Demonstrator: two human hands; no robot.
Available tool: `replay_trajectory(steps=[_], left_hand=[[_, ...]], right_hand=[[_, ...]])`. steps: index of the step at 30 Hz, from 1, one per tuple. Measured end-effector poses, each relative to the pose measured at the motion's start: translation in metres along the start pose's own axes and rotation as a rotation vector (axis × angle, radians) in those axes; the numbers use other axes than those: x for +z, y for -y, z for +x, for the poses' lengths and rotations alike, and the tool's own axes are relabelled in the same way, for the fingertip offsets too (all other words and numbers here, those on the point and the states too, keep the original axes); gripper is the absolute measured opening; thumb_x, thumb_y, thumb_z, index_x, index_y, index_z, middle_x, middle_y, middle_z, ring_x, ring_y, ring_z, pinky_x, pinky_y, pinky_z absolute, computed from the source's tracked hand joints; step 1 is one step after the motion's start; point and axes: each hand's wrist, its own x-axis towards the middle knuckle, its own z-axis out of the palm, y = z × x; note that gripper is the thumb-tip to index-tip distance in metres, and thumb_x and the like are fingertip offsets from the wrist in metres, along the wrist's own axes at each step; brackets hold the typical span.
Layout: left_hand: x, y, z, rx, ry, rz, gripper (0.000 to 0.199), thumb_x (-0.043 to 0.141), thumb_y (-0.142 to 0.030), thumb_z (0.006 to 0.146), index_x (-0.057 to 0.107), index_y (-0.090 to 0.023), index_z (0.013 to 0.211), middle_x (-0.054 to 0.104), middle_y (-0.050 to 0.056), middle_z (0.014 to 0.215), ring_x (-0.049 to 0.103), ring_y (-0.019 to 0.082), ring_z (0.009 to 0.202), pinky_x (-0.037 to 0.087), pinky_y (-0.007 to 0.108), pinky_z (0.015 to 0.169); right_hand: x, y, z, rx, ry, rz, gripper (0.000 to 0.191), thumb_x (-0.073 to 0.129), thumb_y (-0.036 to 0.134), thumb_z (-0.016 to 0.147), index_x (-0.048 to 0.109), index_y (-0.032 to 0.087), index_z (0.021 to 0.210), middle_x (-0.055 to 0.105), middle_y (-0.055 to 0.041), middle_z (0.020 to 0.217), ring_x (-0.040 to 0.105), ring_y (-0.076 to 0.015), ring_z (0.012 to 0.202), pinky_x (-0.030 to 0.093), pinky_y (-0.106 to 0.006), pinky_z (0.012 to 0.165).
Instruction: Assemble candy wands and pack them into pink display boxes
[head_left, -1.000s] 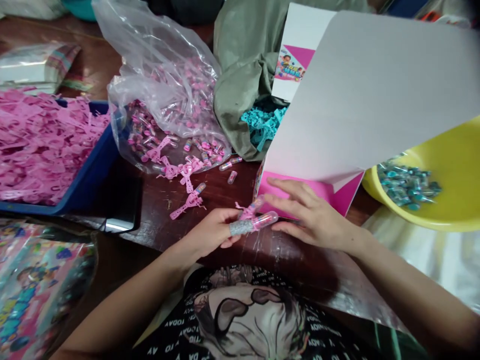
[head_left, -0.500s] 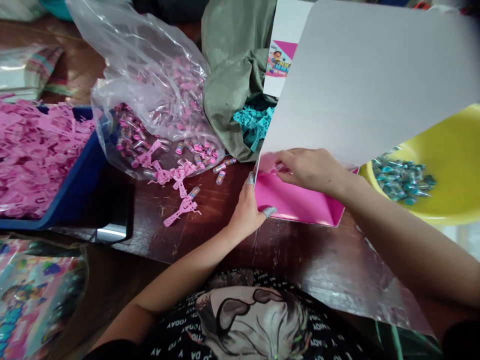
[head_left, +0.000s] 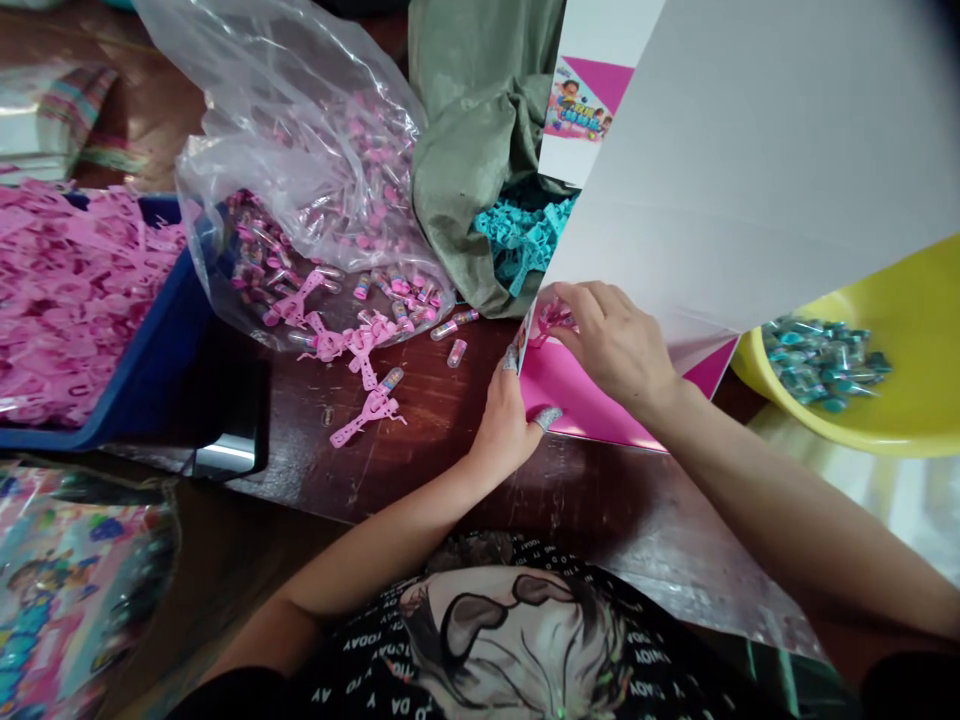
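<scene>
A cardboard box (head_left: 592,395), pink inside, lies on the table in front of me with its large white lid raised. My left hand (head_left: 510,415) grips the box's left wall, thumb inside and the other fingers outside. Silvery nails show on it. Inside the back left corner, my right hand (head_left: 619,340) has its bent fingers on a pink plastic piece (head_left: 555,318), partly hidden by the fingertips. Left of the box, pink strip-like pieces (head_left: 367,415) and small clear capsules with pink caps (head_left: 457,352) lie loose on the table.
A clear bag (head_left: 300,170) of pink-capped capsules and a blue tray (head_left: 142,390) of pink pieces stand left. Behind the box, a grey-green sack (head_left: 457,180) holds turquoise pieces (head_left: 525,235). A yellow basin (head_left: 915,350) with turquoise-capped capsules (head_left: 825,360) sits right.
My right hand has shifted slightly within the box, and the pink piece shows more in the corner. The box's lid and printed side have moved right in view. My left hand keeps its grip.
</scene>
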Motion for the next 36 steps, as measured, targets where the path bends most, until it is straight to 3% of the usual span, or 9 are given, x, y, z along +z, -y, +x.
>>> replay_trajectory(steps=[5, 9, 15, 18, 22, 25, 28, 32, 36], left_hand=[[0.007, 0.001, 0.0, 0.01, -0.027, 0.019, 0.095, 0.074, -0.026, 0.085, 0.011, -0.018, 0.156, 0.03, 0.023, 0.157, 0.027, 0.039, 0.15, 0.03, 0.06, 0.122], [0.0, -0.007, -0.003, 0.034, -0.023, 0.02, 0.095, 0.073, -0.03, 0.086, 0.01, -0.018, 0.156, 0.029, 0.024, 0.158, 0.027, 0.039, 0.15, 0.031, 0.06, 0.121], [-0.09, 0.0, -0.044, 0.049, -0.218, 0.301, 0.067, 0.059, -0.034, 0.096, 0.026, -0.021, 0.153, 0.039, 0.018, 0.153, 0.035, 0.033, 0.144, 0.031, 0.055, 0.121], [-0.138, 0.026, -0.062, -0.156, -0.341, 0.553, 0.057, 0.063, -0.032, 0.092, 0.042, -0.014, 0.141, 0.054, 0.02, 0.132, 0.048, 0.037, 0.127, 0.039, 0.059, 0.109], [-0.162, 0.051, -0.063, -0.264, -0.245, 0.622, 0.047, 0.071, -0.032, 0.085, 0.053, -0.015, 0.126, 0.062, 0.013, 0.113, 0.057, 0.034, 0.109, 0.045, 0.055, 0.1], [-0.164, 0.05, -0.059, -0.33, -0.263, 0.527, 0.05, 0.078, -0.029, 0.079, 0.057, -0.019, 0.122, 0.062, 0.009, 0.107, 0.06, 0.03, 0.103, 0.049, 0.049, 0.096], [-0.169, 0.044, -0.065, -0.407, -0.252, 0.277, 0.048, 0.081, -0.03, 0.075, 0.063, -0.021, 0.12, 0.064, 0.006, 0.104, 0.064, 0.025, 0.095, 0.053, 0.043, 0.09], [-0.178, 0.034, -0.076, -0.401, -0.156, -0.282, 0.045, 0.076, -0.036, 0.082, 0.062, -0.02, 0.122, 0.068, 0.006, 0.111, 0.067, 0.019, 0.089, 0.055, 0.027, 0.072], [-0.174, 0.014, -0.072, -0.408, -0.077, -0.467, 0.045, 0.071, -0.032, 0.085, 0.056, -0.022, 0.126, 0.069, 0.002, 0.1, 0.059, 0.01, 0.064, 0.043, 0.018, 0.051]], right_hand=[[0.035, 0.0, -0.014, -0.067, -0.082, 0.132, 0.047, 0.041, 0.029, 0.103, 0.043, 0.015, 0.147, 0.065, -0.0155, 0.123, 0.056, -0.0293, 0.115, 0.046, -0.046, 0.102], [0.034, -0.007, -0.017, -0.127, -0.107, 0.163, 0.052, 0.045, 0.031, 0.101, 0.039, 0.017, 0.151, 0.061, -0.0166, 0.132, 0.054, -0.0307, 0.123, 0.046, -0.051, 0.104], [-0.002, 0.018, -0.028, -0.147, -0.341, 0.193, 0.052, 0.054, 0.024, 0.097, 0.044, 0.018, 0.148, 0.057, -0.0179, 0.136, 0.05, -0.0321, 0.129, 0.042, -0.052, 0.108], [0.006, 0.058, -0.012, -0.344, -0.092, 0.234, 0.042, 0.044, 0.017, 0.1, 0.053, 0.018, 0.141, 0.06, -0.0139, 0.134, 0.051, -0.0287, 0.126, 0.043, -0.047, 0.107], [0.041, 0.107, 0.04, -0.315, 0.323, 0.13, 0.042, 0.033, 0.007, 0.098, 0.066, 0.01, 0.125, 0.059, -0.0206, 0.135, 0.052, -0.0343, 0.124, 0.046, -0.049, 0.098], [0.059, 0.116, 0.072, -0.263, 0.429, 0.142, 0.038, 0.037, 0.001, 0.093, 0.071, 0.006, 0.108, 0.065, -0.0243, 0.119, 0.06, -0.0334, 0.113, 0.049, -0.045, 0.089], [0.062, 0.109, 0.073, -0.312, 0.446, 0.213, 0.029, 0.044, 0.008, 0.094, 0.069, 0.012, 0.107, 0.067, -0.0177, 0.113, 0.063, -0.0263, 0.105, 0.05, -0.04, 0.088], [0.051, 0.103, 0.035, -0.252, 0.411, 0.957, 0.019, 0.058, 0.028, 0.095, 0.058, 0.023, 0.113, 0.068, -0.0064, 0.11, 0.067, -0.0176, 0.098, 0.054, -0.035, 0.088], [0.041, 0.111, 0.002, 0.004, 0.382, 1.599, 0.038, 0.065, 0.03, 0.093, 0.05, 0.029, 0.128, 0.072, -0.0044, 0.113, 0.068, -0.0166, 0.107, 0.053, -0.037, 0.095]])
